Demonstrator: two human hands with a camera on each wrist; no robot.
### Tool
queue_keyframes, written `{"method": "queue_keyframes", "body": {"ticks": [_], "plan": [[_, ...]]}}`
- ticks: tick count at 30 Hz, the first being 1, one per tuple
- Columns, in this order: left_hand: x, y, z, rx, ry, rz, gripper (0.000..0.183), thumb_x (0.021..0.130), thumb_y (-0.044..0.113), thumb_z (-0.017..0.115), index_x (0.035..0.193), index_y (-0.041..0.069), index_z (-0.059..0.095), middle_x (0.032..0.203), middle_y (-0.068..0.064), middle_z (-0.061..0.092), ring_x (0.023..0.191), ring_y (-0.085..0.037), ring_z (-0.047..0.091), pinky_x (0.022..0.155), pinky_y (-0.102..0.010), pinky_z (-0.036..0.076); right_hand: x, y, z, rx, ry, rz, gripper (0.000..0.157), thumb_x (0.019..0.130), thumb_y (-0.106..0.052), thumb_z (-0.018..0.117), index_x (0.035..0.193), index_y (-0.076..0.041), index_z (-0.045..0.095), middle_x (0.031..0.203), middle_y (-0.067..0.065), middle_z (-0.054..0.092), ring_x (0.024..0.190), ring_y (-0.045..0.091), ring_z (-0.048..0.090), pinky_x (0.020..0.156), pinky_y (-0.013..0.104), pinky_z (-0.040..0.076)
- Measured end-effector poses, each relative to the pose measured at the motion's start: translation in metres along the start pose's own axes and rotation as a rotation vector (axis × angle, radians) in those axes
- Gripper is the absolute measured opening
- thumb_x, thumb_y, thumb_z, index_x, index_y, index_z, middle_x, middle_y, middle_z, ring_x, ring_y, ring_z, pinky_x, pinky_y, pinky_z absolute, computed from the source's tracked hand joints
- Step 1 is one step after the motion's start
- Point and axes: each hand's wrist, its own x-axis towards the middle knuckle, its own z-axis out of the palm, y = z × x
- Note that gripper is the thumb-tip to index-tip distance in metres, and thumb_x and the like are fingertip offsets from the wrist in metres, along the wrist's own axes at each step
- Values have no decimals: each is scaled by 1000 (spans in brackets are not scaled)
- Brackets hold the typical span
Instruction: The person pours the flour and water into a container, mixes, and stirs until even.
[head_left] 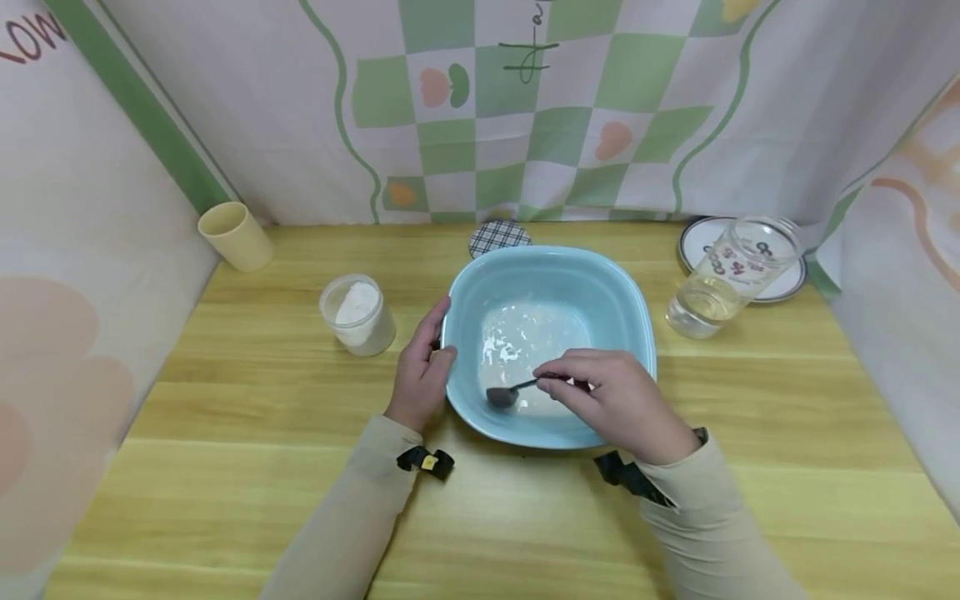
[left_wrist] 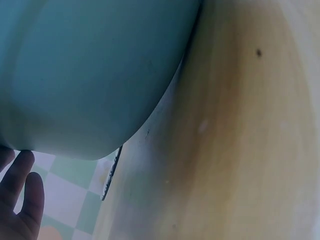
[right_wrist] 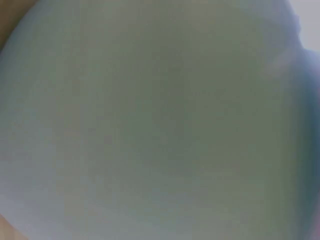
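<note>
A light-blue basin [head_left: 633,308] stands on the wooden table with a whitish liquid [head_left: 536,333] in its bottom. My left hand [head_left: 422,371] rests against its left side, thumb at the rim. In the left wrist view, spread fingers [left_wrist: 22,185] of that hand are right at the basin's outer wall [left_wrist: 95,75]. Over the basin's right front part, my right hand [head_left: 611,396] pinches the handle of a dark spoon [head_left: 502,397]. The spoon's head is low in the basin, at the liquid. A blurred pale surface fills most of the right wrist view, and the hand's grip is hidden there.
Left of the basin stands a clear jar [head_left: 360,321] of white powder, with a yellow cup [head_left: 236,237] farther back. A glass jug [head_left: 723,283] of clear liquid stands at right, before a plate [head_left: 787,285]. Behind the basin lies a checked round mat [head_left: 497,237]. Patterned cloth [head_left: 502,142] hangs behind.
</note>
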Motion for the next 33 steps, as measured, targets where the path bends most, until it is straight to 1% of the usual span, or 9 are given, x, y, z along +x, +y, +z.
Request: {"method": "queue_keyframes", "body": {"ticks": [5,7,10,13,21,25,27,29,33], "plan": [[0,-2,0,-15,-4,14,62,94,-3,47,155,10,39,140,-16,58,112,-31,59,94,-44,56,-1,3,-2,0,-82,66,11,93,-10,70,100,-14,79,85,-14,68,71,1,56,60,23,49],[0,-3,0,-14,-3,15,62,95,-2,47,155,12,39,140,-15,58,113,-29,59,94,-42,56,0,6,0,-50,-38,45,13,93,-10,71,102,-14,79,87,-14,70,73,0,58,63,22,50],[0,-2,-1,-4,-1,17,62,95,-2,46,155,15,40,140,-11,59,112,-27,60,94,-39,56,1,7,2,-91,86,-7,17,89,-6,74,104,-12,79,87,-12,70,71,1,57,61,18,47],[0,-2,-1,5,-3,30,62,95,-1,45,154,17,41,140,-9,59,111,-25,60,94,-39,56,1,7,0,-65,145,-25,18,86,-3,76,103,-11,79,85,-12,70,67,2,54,58,15,42],[0,-1,1,14,-8,26,62,96,0,46,155,16,40,143,-8,57,114,-25,59,97,-40,54,-3,9,-10,-18,-52,104,11,94,-10,69,97,-15,78,86,-12,70,73,2,58,62,23,51],[0,0,2,1,-4,0,62,94,-4,45,155,10,39,142,-15,57,114,-30,59,96,-42,55,-2,9,-10,-72,69,100,13,92,-7,71,102,-12,79,85,-9,70,68,3,55,58,20,47],[0,1,2,-2,-1,-7,62,94,-5,44,155,7,38,142,-18,56,114,-33,59,96,-44,55,-1,9,-11,-60,159,80,15,89,-4,73,102,-10,79,83,-9,69,65,5,53,54,18,42],[0,1,2,-7,-2,-5,62,94,-6,44,155,5,37,143,-20,55,114,-35,58,95,-45,55,-2,9,-13,-11,190,75,17,88,-1,74,101,-10,79,82,-10,68,65,6,52,53,17,40],[-1,0,1,0,-4,3,62,94,-3,45,155,9,38,144,-15,55,114,-31,59,95,-42,56,-3,7,-17,21,76,103,13,91,-6,72,99,-14,78,83,-13,67,68,6,54,55,18,43]]}}
